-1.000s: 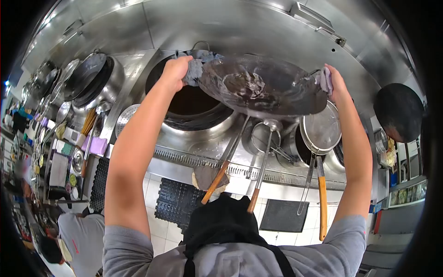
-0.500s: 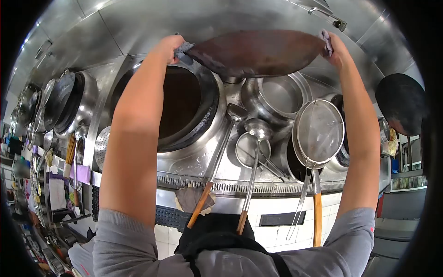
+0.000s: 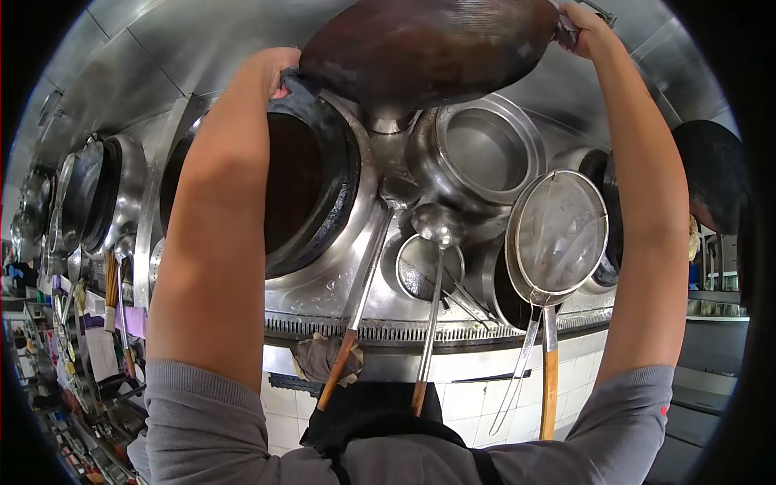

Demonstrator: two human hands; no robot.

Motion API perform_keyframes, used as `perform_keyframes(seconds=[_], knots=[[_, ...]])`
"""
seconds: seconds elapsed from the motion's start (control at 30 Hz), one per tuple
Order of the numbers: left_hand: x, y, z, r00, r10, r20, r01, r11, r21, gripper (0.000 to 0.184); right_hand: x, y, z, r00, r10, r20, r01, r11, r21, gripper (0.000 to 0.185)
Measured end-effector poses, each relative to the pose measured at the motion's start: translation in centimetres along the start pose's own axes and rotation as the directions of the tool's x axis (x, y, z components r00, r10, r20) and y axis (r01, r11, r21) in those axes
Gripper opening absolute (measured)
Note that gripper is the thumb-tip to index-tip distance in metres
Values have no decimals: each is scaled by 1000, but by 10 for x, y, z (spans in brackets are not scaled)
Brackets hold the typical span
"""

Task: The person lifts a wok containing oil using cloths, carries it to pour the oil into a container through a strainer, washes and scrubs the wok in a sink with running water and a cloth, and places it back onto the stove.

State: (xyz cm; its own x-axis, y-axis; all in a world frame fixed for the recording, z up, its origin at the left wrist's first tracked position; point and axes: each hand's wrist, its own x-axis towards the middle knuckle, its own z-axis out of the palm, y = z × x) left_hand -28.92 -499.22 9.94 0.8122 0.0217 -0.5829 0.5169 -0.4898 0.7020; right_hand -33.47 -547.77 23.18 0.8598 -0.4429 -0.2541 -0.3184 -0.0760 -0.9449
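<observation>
No legible txt, labels or nos., sm. red mark (image 3: pixel 664 411) on R sleeve (image 3: pixel 624 420), unreadable

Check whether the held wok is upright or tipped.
Tipped: the wok shows the camera its dark underside; its inside is hidden.

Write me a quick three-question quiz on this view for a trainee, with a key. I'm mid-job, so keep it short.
1. What do the left hand and right hand hold up between them?
2. True or false: the round-bowled ladle lies to the left of the mesh strainer.
3. Which side of the raised piece faces the camera? A: its hollow inside. B: its rounded underside. C: neither, only its rim shows.

Key:
1. A large dark wok.
2. True.
3. B.
</observation>
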Motion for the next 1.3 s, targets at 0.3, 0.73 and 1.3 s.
perform_keyframes(seconds=[0.3,0.73,1.3], knots=[[-8,1,-14,999,46,-13,-46,998,-51,14,-104,4,6,993,-24,-117,13,996,-93,21],[-230,13,-28,521,796,-307,-846,529,-63,44,-378,72,-103,968,-226,-106,247,928,278,23],[-495,-79,215,274,958,79,-890,284,-356,36,-798,248,-287,769,-76,-635,369,864,342,30]])
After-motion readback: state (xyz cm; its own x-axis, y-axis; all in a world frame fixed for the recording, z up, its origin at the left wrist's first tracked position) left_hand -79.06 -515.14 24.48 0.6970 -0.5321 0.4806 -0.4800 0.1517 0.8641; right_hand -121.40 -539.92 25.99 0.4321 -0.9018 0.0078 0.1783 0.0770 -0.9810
